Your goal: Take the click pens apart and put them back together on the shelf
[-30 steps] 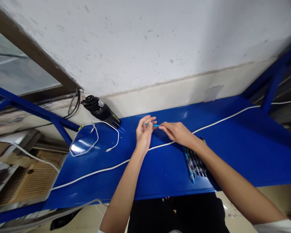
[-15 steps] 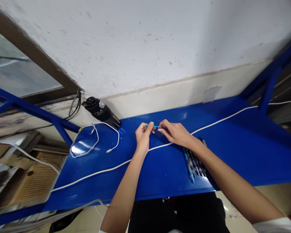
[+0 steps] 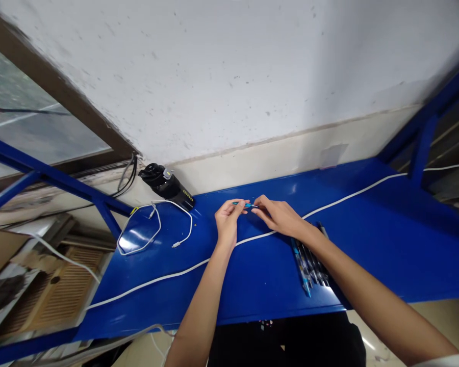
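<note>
The blue pen (image 3: pixel 242 205) is over the counter (image 3: pixel 252 285), gripped at one end by my left hand (image 3: pixel 227 216), pinched at the other by my right hand (image 3: pixel 281 216). Judged risk: a slack pinch could drop it near the white cable (image 3: pixel 168 275) or other pens (image 3: pixel 309 267).

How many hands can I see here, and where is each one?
2, both over the table: the left hand grips a blue pen, the right hand pinches its other end. No others show.
</note>
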A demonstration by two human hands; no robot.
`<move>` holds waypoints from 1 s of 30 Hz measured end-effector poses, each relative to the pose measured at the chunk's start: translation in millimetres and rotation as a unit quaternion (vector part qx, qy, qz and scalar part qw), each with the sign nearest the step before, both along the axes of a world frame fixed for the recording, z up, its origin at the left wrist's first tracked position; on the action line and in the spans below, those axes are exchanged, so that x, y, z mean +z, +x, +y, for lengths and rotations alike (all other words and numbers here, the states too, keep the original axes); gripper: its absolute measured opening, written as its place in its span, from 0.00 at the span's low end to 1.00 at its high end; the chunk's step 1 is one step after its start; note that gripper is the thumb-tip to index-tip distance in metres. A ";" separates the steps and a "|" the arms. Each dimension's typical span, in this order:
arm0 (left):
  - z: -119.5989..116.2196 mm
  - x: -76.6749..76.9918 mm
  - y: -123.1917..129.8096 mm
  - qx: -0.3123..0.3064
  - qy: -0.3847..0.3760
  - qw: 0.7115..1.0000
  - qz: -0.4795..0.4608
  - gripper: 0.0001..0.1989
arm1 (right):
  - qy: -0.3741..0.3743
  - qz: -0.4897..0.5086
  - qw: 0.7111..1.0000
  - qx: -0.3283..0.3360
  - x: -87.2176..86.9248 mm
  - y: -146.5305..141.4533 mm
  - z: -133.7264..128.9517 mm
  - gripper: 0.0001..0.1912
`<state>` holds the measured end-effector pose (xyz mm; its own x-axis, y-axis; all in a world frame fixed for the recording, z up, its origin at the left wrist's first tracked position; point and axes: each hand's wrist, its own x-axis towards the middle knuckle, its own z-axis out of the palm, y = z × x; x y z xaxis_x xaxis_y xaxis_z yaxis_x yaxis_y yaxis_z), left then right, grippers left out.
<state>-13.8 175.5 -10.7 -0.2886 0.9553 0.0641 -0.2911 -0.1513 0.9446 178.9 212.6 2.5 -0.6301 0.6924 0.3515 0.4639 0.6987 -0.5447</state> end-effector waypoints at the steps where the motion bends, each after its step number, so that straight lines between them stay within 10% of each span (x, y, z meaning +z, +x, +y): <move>1: 0.4 -0.5 0.5 0.006 0.001 1.000 0.005 0.15 | 0.008 -0.005 1.000 -0.002 0.3 -0.3 -0.5 0.11; 30: 1.8 14.1 -35.4 0.154 0.028 0.976 -0.154 0.19 | 0.106 -0.019 0.993 -0.049 3.3 7.0 6.2 0.12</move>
